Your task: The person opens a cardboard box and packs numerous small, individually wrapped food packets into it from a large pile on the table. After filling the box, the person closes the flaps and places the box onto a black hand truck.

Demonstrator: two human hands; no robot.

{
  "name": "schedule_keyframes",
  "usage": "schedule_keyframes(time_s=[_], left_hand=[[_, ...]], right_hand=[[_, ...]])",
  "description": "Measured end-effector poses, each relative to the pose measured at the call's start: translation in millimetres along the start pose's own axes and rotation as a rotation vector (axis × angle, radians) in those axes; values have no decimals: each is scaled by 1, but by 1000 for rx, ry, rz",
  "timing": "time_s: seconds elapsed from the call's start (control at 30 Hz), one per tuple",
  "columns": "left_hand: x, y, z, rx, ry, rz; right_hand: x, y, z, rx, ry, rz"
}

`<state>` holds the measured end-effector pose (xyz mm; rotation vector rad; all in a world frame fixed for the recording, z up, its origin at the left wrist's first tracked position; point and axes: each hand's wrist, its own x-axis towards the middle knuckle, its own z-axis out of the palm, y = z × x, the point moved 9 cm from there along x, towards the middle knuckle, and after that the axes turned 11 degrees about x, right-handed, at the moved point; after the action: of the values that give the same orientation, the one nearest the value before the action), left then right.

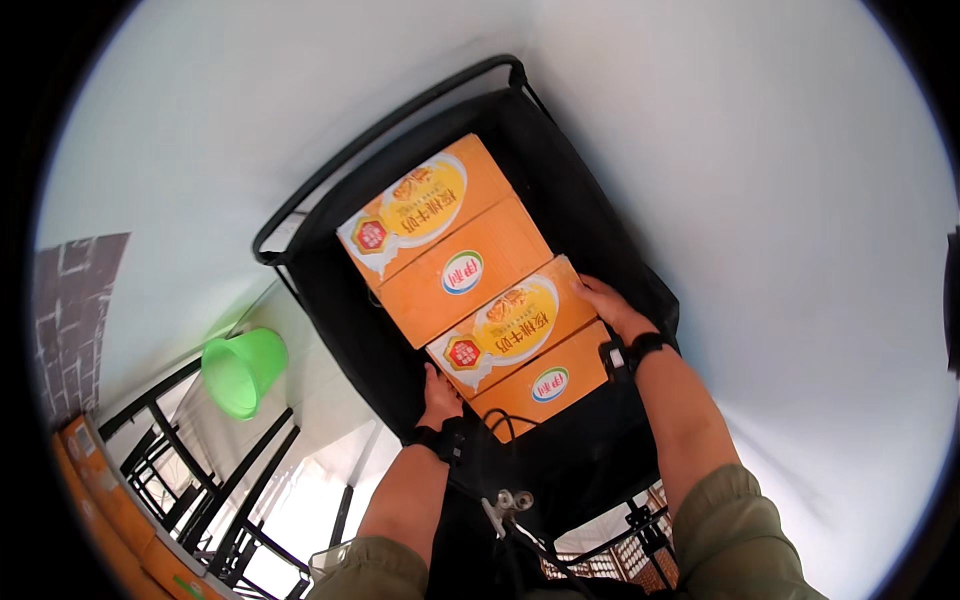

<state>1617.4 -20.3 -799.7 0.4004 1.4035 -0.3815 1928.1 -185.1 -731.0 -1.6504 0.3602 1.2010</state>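
Two orange cardboard cartons with printed yellow-and-white panels sit one behind the other in a black fabric-lined cart (pixel 330 315). The nearer carton (pixel 577 330) is between my hands, against the farther carton (pixel 420 300). My right hand (pixel 609 306) grips its right end, with the thumb side near the top edge. At the opposite end, my left hand (pixel 442 397) presses on the lower left side, its fingertips partly hidden. Both wrists wear black bands with small devices.
White walls (pixel 787 225) stand close behind and to the right of the cart. A black tubular handle (pixel 390 127) arches over its far end. Left are a green plastic bucket (pixel 244 371), black metal frames (pixel 217 487) and more orange cartons (pixel 112 502). A metal clip (pixel 506 510) with dark cables hangs near me.
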Motion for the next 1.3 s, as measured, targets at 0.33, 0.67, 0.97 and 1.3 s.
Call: schedule_keyframes(time_s=[0.33,0.67,0.97,1.3], left_hand=[[-175,47,20,330,-200,426],[-380,-56,-100,178,-257,663],[-578,-191,-221,29,-239,966],[-758,-346,-352,-95,-101,1273]], right_hand=[[-147,26,28,56,37,-394],[-383,58,70,463,-95,-242],[-531,74,159,426,-399,-252],[-670,101,326,342,-774,-204]])
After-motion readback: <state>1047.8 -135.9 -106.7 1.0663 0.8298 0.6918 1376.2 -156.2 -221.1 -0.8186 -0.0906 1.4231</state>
